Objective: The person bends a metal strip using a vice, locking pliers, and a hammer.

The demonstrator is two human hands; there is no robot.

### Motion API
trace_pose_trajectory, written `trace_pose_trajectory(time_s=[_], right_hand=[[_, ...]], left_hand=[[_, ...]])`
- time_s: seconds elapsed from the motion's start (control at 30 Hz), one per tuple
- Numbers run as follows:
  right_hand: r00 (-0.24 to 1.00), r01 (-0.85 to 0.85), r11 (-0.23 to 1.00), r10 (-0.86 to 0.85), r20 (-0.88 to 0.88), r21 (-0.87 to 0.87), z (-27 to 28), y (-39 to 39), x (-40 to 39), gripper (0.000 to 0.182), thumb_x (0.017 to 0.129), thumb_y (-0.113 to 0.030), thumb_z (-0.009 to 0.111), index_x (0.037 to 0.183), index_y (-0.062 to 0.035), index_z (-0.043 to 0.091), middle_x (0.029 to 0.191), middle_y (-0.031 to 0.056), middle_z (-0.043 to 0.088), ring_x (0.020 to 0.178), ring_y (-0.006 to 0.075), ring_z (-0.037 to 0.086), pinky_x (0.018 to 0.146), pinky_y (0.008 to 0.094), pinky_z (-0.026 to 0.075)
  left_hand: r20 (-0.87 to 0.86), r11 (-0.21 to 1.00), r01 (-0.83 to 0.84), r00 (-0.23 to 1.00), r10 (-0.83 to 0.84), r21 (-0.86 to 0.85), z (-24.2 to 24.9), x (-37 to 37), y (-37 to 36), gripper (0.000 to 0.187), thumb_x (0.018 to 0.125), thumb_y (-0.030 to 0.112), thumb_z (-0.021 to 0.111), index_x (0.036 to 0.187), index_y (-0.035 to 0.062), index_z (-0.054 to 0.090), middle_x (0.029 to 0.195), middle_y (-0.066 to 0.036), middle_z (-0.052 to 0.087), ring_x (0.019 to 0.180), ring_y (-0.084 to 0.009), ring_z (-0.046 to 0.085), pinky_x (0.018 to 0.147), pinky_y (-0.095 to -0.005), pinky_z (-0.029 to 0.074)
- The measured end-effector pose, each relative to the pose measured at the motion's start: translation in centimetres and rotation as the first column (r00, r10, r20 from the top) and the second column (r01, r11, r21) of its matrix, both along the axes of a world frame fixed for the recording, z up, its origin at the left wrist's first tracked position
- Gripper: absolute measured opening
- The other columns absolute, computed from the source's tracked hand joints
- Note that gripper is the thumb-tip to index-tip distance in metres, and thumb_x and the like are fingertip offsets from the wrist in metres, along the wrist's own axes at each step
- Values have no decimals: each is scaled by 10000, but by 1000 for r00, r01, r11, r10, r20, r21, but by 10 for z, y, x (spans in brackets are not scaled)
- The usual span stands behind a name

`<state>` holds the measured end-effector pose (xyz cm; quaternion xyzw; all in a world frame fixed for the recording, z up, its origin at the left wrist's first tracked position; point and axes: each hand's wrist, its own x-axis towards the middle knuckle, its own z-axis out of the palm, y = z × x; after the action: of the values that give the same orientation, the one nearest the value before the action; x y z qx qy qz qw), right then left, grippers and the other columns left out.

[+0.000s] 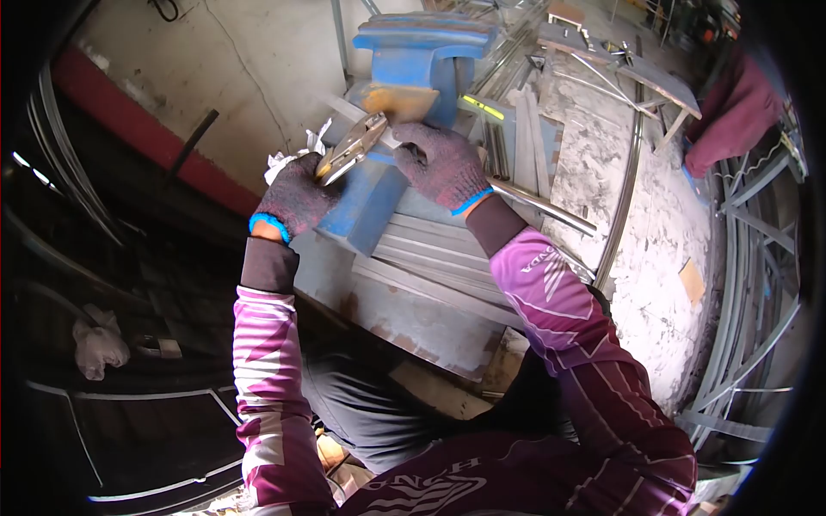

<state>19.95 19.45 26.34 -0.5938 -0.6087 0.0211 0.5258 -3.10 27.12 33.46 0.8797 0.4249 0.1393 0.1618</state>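
Note:
My left hand (301,196), in a dark knit glove with a blue cuff, is wrapped round the handles of metal locking pliers (354,144). The pliers' jaws point up and right, over a flat metal strip (344,107). My right hand (443,163), gloved alike, has its fingers closed at the strip's near end, just right of the jaws. Both hands are over a large blue bench vise (361,202), whose upper part has a rusty orange patch.
Flat steel bars (439,249) lie on the metal bench (404,327). Metal tubes (551,206) and a yellow-green level (483,107) are right of the vise. A person in maroon trousers (736,116) stands at the upper right, near a small table (661,84).

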Motion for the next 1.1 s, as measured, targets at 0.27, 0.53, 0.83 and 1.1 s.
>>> trace_pose_trajectory(time_s=[0.27, 0.53, 0.83, 1.1], right_hand=[[966, -234, 967, 219, -134, -106, -1, 11, 19, 263, 812, -176, 727, 1059, -93, 692, 999, 121, 710, 907, 276, 695, 820, 371, 558], [854, -434, 898, 388, -347, -64, -18, 12, 28, 423, 798, -71, 663, 1220, -61, 633, 1056, 105, 689, 867, 230, 649, 831, 342, 544], [849, -456, 888, 410, -333, -69, -21, 13, 26, 476, 832, -44, 626, 1304, -43, 567, 1085, 79, 633, 940, 172, 609, 855, 319, 532], [844, -443, 896, 406, -351, -28, -26, 12, 24, 492, 799, -37, 641, 1289, -49, 597, 1012, 123, 684, 850, 217, 641, 791, 348, 545]], left_hand=[[-63, 996, 51, 997, -55, -69, -2, -8, 3, 390, 780, 228, 678, 1109, 19, 662, 924, -256, 680, 895, -416, 665, 812, -442, 531], [-124, 994, -10, 992, -3, -110, 2, 0, 2, 358, 834, 229, 659, 1133, 33, 667, 939, -246, 687, 912, -411, 670, 822, -430, 535], [-114, 997, 46, 992, -54, -65, -1, 3, 2, 348, 853, 222, 650, 1148, 38, 666, 988, -241, 687, 963, -418, 661, 868, -435, 529], [-160, 999, 39, 986, -43, -25, -6, 1, 8, 425, 839, 225, 657, 1203, 6, 648, 1092, -258, 677, 1049, -417, 644, 950, -423, 510]])
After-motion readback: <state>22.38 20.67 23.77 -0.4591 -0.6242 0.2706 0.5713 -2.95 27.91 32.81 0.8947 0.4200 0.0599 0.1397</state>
